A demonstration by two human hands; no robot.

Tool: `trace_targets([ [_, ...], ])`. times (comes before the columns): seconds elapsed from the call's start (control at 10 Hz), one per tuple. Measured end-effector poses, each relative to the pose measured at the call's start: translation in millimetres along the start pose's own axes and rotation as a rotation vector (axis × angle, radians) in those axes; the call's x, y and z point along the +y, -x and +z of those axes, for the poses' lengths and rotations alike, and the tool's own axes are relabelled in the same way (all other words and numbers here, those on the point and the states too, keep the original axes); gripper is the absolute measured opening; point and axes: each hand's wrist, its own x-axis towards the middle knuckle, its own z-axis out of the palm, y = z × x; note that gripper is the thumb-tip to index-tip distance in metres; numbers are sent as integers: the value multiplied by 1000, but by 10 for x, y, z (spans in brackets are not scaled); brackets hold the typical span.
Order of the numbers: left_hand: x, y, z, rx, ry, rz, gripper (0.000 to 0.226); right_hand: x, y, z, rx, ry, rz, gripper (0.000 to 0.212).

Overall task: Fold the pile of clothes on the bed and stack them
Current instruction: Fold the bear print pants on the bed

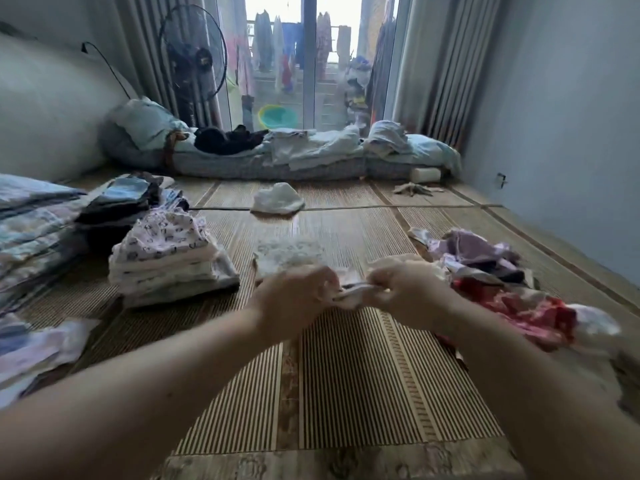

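My left hand point(298, 294) and my right hand point(403, 289) both grip a small pale garment point(349, 294), bunched between them just above the bamboo mat point(346, 375). Behind the hands lies a small white folded piece point(289, 254). A stack of folded white printed clothes point(169, 261) stands to the left. An unfolded pile of purple, red and white clothes point(502, 278) lies to the right, close to my right hand.
More folded stacks lie at far left: dark and blue ones point(117, 206) and pale ones point(31, 223). A white cloth point(277, 199) lies on the mat further back. Bedding point(277, 154) lines the far side below the balcony door; a fan point(194, 53) stands behind it.
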Motion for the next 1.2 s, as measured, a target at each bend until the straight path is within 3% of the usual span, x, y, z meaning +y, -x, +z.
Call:
trace_targets([
  [0.1,136,799,617,-134,91,-92,35,318,459,629,-254,-30,80,21],
  [0.2,215,1106,787,-512,246,-206,27,431,769,989,-432,-181,156,14],
  [0.3,201,1319,846,-445,422,-117,34,454,877,1088,-520,-290,198,11],
  [0.4,177,1238,819,-438,710,-243,30,445,786,1082,-459,-352,214,12],
  [0.5,167,981,777,-190,641,-383,43,447,587,1061,-171,-516,296,22],
  [0.6,107,876,823,-56,428,-384,67,575,495,1116,29,-419,321,55],
  [0.7,48,1042,940,-185,206,-204,67,713,620,1261,43,-314,213,56],
  [0.8,-63,1263,1083,-391,110,-90,72,842,794,1455,-144,-187,137,56],
  [0.9,-192,1384,1122,-510,1,-124,70,936,868,1579,-230,11,124,56],
  [1.1,-125,1314,991,-382,-137,-57,36,931,842,1565,-108,-78,119,22],
  [1.2,-85,1300,845,-368,-137,-71,20,872,859,1429,-200,-271,188,17],
])
